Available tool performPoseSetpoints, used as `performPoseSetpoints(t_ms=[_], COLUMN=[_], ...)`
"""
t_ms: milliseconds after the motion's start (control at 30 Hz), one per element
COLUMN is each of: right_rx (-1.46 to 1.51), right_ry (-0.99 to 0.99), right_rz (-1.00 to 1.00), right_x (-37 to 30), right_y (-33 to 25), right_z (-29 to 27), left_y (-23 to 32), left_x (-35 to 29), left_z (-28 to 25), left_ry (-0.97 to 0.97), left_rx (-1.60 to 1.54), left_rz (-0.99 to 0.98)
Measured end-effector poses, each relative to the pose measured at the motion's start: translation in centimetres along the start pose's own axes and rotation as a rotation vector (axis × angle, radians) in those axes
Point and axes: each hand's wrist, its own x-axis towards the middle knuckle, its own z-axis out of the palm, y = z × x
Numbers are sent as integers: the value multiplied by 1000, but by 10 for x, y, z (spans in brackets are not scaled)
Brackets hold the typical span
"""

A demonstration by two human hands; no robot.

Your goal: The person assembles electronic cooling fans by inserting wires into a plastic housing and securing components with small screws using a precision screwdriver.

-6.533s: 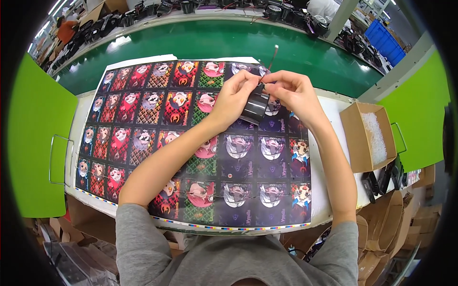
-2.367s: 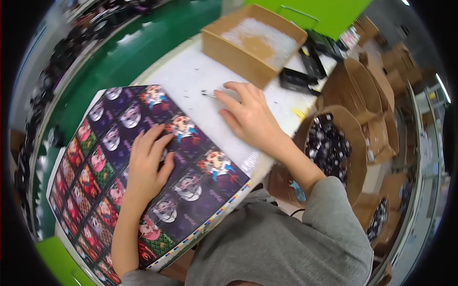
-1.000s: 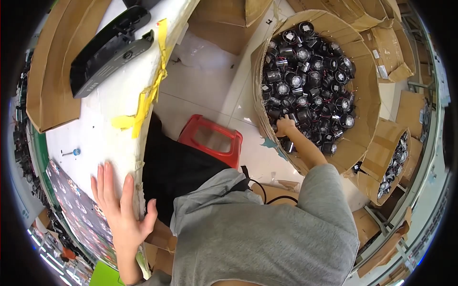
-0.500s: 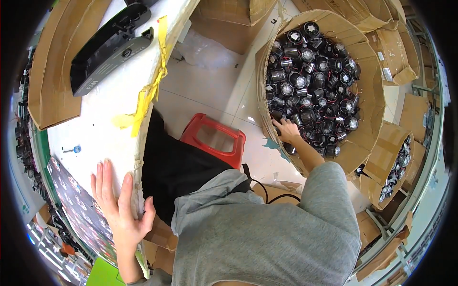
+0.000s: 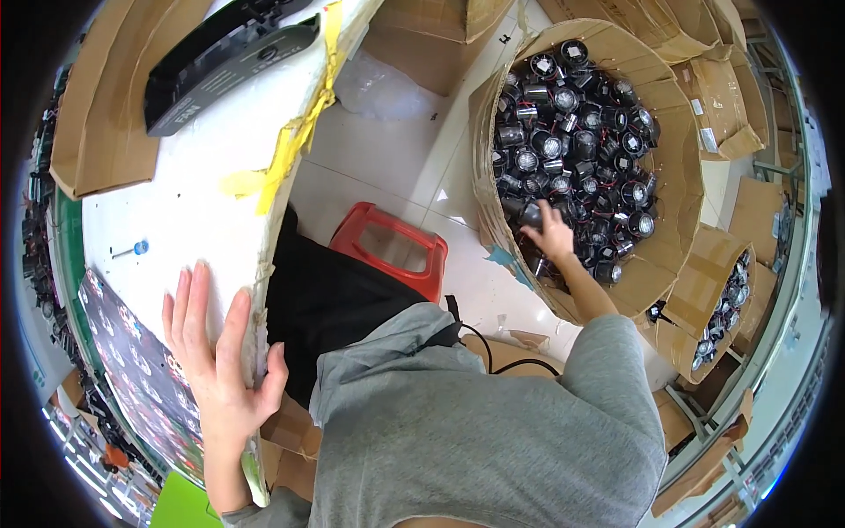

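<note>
A: What took up the most room?

B: The white tabletop (image 5: 198,158) on the left, with a printed sheet (image 5: 141,378) along its edge. Then, on the floor to the right, a tall open carton (image 5: 679,198), loosely filled with black cylindrical parts. A smaller carton (image 5: 694,297) just beside it held similar pieces.

A: And on the tabletop?

B: A brown box (image 5: 99,132) at the far end, its inside out of sight, then a long black housing (image 5: 231,69) lying beside it.

A: How were the hands?

B: The left hand (image 5: 220,378) was open, fingers stretched over the tabletop, thumb spread at its edge. The right hand (image 5: 554,239) was inside the tall carton, half curled, thumb and fingers around one black cylinder (image 5: 531,214). I couldn't tell how firmly it was gripped.

A: What did that cylinder look like?

B: Dark and smooth, tilted among its neighbours near the carton's left wall; some of those showed clear, ribbed round ends and thin red wires.

A: Anything smaller?

B: A blue-handled screwdriver (image 5: 134,249), beyond the left fingertips.
</note>
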Motion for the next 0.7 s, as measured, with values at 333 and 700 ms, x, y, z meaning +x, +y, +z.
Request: performPoseSetpoints(t_ms=[333, 700], right_rx=[1447, 1699], right_ry=[130, -555], right_rz=[321, -773], right_x=[-26, -82], right_y=[-54, -405], right_z=[-149, -282], left_y=[-4, 6], left_x=[-2, -65], left_z=[5, -15], left_ry=[153, 1049], left_rx=[-4, 409], left_rz=[75, 702])
